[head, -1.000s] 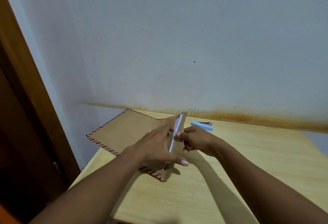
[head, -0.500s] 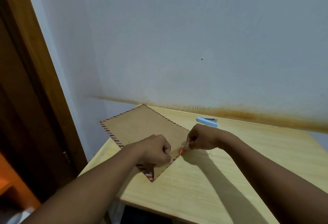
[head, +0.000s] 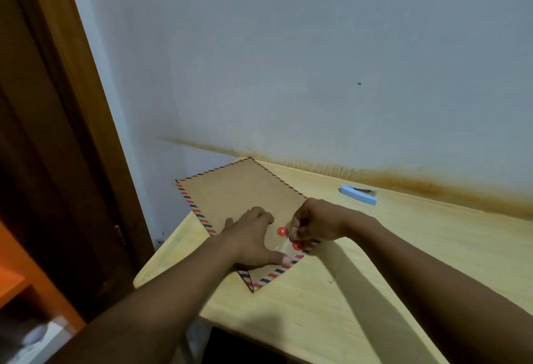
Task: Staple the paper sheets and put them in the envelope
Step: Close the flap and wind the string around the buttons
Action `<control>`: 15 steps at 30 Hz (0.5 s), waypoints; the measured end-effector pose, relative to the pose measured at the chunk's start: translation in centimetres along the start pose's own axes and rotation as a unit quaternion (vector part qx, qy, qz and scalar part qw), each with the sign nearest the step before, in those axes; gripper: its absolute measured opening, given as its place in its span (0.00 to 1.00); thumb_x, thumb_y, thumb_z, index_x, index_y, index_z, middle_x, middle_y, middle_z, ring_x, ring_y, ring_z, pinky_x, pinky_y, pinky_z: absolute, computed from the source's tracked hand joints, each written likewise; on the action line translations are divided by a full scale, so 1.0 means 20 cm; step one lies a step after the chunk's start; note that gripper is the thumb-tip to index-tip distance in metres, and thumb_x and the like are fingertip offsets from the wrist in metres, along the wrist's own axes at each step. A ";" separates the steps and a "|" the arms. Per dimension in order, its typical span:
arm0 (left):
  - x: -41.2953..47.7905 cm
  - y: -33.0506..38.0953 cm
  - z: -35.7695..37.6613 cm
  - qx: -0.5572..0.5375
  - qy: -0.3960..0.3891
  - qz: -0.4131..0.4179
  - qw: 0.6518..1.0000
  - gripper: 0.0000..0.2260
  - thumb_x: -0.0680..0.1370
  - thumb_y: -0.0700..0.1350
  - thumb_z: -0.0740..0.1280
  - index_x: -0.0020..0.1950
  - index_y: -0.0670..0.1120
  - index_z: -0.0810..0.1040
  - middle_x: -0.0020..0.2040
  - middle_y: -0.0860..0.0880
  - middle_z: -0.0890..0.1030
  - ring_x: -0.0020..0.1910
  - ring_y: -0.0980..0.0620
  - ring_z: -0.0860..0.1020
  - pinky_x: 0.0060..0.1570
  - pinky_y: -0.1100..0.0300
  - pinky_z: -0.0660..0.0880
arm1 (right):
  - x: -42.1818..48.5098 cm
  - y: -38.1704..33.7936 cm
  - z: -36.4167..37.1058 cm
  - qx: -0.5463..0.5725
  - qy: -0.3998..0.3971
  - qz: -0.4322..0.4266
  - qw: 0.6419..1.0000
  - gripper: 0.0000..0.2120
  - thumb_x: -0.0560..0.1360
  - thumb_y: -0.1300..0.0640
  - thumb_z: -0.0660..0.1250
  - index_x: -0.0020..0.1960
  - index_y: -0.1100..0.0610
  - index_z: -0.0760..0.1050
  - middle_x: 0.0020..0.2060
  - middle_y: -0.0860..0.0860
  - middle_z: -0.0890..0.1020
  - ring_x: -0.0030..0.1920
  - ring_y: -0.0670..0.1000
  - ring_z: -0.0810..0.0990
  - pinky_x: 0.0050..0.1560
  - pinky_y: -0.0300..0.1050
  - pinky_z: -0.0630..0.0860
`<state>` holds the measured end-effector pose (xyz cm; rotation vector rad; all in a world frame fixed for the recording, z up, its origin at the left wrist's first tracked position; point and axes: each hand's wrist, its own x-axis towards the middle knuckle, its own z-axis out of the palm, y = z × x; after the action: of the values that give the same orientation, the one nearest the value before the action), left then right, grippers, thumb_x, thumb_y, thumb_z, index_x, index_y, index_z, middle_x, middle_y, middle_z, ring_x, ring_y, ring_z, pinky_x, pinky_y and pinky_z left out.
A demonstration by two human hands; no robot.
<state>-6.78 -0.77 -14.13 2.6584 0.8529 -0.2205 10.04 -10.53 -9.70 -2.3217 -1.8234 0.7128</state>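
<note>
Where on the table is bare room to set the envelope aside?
Bare table lies right of the right hand, in front of the stapler. The left corner is crowded: the envelope overhangs it, pinned by the left hand.

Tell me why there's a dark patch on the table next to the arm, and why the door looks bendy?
Head view: light from the upper left throws the right arm's shadow onto the table; the wide-angle lens makes the door frame lean and curve; the left hand and right hand look slightly soft.
</note>
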 end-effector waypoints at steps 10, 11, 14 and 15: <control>-0.05 -0.09 0.01 -0.081 -0.030 0.097 0.992 0.48 0.60 0.67 0.82 0.75 0.58 0.66 0.73 0.58 0.68 0.69 0.54 0.72 0.65 0.56 0.72 | 0.06 -0.04 -0.02 0.051 -0.085 -0.023 0.995 0.10 0.75 0.62 0.71 0.44 0.47 0.85 0.42 0.43 0.86 0.43 0.43 0.83 0.51 0.43 0.80; -0.06 -0.09 0.01 -0.094 -0.026 0.103 0.990 0.46 0.59 0.66 0.83 0.72 0.60 0.67 0.72 0.59 0.70 0.68 0.55 0.72 0.65 0.56 0.73 | 0.06 -0.05 0.00 0.045 -0.093 -0.028 0.994 0.10 0.75 0.61 0.70 0.43 0.47 0.84 0.41 0.43 0.86 0.43 0.43 0.83 0.52 0.44 0.80; -0.09 -0.07 0.01 -0.105 0.003 0.095 0.990 0.48 0.58 0.69 0.82 0.73 0.58 0.68 0.70 0.58 0.70 0.68 0.54 0.73 0.66 0.55 0.73 | 0.05 -0.05 0.05 0.044 -0.079 -0.046 0.995 0.11 0.76 0.61 0.70 0.42 0.46 0.83 0.39 0.42 0.85 0.42 0.42 0.82 0.51 0.41 0.79; -0.09 -0.06 0.02 -0.083 0.021 0.076 0.993 0.51 0.59 0.73 0.79 0.76 0.56 0.66 0.72 0.56 0.68 0.71 0.51 0.71 0.67 0.53 0.72 | 0.04 -0.05 0.07 0.045 -0.067 -0.052 0.995 0.12 0.77 0.61 0.70 0.42 0.45 0.83 0.38 0.41 0.85 0.41 0.40 0.81 0.49 0.38 0.78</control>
<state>-8.99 -0.95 -14.45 2.5650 0.6460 -0.0543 8.76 -9.76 -10.82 -2.1529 -1.9070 0.9356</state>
